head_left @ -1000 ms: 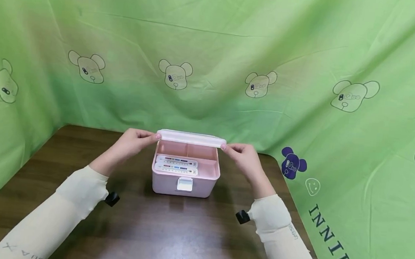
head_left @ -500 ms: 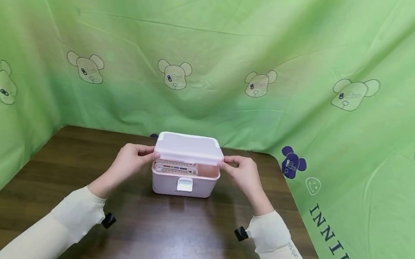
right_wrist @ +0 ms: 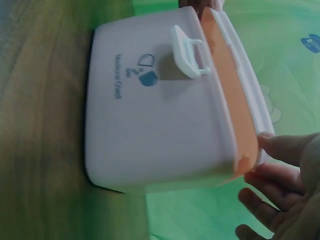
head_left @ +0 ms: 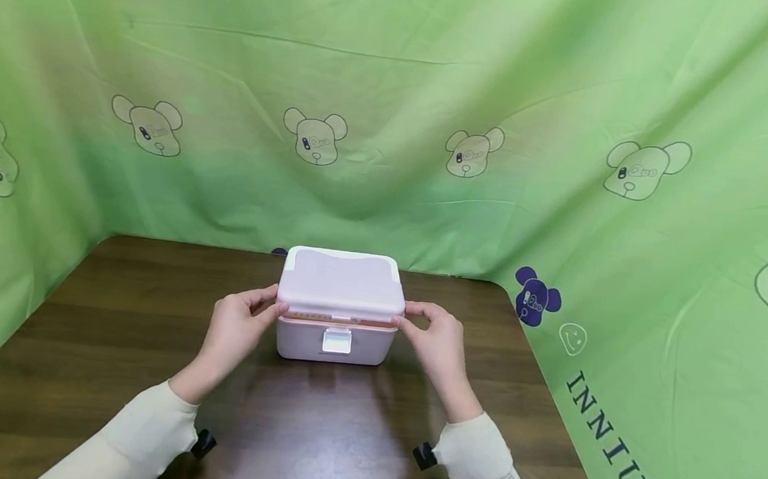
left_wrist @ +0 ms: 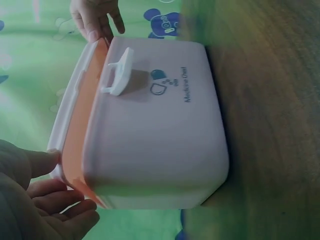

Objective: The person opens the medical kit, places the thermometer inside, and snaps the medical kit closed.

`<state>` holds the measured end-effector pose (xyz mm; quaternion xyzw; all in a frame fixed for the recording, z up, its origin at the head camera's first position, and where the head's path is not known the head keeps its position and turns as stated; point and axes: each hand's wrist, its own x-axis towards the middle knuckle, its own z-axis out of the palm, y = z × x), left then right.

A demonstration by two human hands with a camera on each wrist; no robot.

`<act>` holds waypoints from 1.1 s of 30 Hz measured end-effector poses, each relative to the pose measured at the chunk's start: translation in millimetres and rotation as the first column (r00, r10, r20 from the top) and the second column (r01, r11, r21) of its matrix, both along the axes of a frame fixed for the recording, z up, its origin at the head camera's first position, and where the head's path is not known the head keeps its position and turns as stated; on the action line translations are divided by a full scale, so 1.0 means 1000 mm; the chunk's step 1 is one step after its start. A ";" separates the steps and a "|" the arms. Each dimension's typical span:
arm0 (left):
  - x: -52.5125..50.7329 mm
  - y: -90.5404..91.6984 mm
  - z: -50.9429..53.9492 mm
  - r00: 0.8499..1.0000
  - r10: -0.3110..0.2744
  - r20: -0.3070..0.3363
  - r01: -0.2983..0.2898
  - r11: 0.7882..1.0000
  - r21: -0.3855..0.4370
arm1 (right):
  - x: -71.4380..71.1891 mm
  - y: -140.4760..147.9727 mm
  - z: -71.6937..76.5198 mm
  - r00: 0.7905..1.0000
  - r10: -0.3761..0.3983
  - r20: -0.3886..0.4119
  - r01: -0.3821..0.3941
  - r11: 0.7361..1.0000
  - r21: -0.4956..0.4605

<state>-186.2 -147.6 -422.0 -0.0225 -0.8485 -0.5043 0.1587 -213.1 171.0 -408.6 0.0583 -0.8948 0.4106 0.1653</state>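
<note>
A pale pink medicine chest [head_left: 301,342] stands on the table, its front marked "Medicine Chest" in the wrist views. Its lid [head_left: 343,285] is tilted nearly down, with a narrow gap left along the front. My left hand [head_left: 237,333] pinches the lid's front left corner between thumb and fingers. At the front right corner, my right hand [head_left: 436,345] pinches the lid the same way. A white latch [head_left: 337,340] sticks out from the front, unfastened. Through the gap shows an orange-pink inside [right_wrist: 232,95]; the contents are mostly hidden.
The brown wooden table [head_left: 315,429] extends around the chest. Behind it and along both sides hangs a green curtain [head_left: 398,60] printed with bear heads. A black wrist camera [head_left: 204,443] sits at the left cuff and another black camera [head_left: 424,455] at the right.
Both hands have brought the lid down and toward me from nearly upright. The white thermometer-like cases seen inside before are now covered. The chest's body has stayed in place.
</note>
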 end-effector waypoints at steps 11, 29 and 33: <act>0.000 0.004 -0.009 0.998 0.046 -0.050 -0.048 0.998 -0.035 | 0.001 -0.010 -0.021 0.995 -0.032 -0.092 0.024 0.995 -0.096; -0.025 0.008 -0.032 0.986 0.095 -0.139 -0.092 0.995 0.032 | -0.018 -0.021 -0.034 0.986 -0.096 -0.136 0.080 0.990 -0.115; -0.031 0.007 -0.037 0.985 0.097 -0.143 -0.089 0.994 0.060 | -0.021 -0.026 -0.040 0.982 -0.127 -0.140 0.109 0.986 -0.128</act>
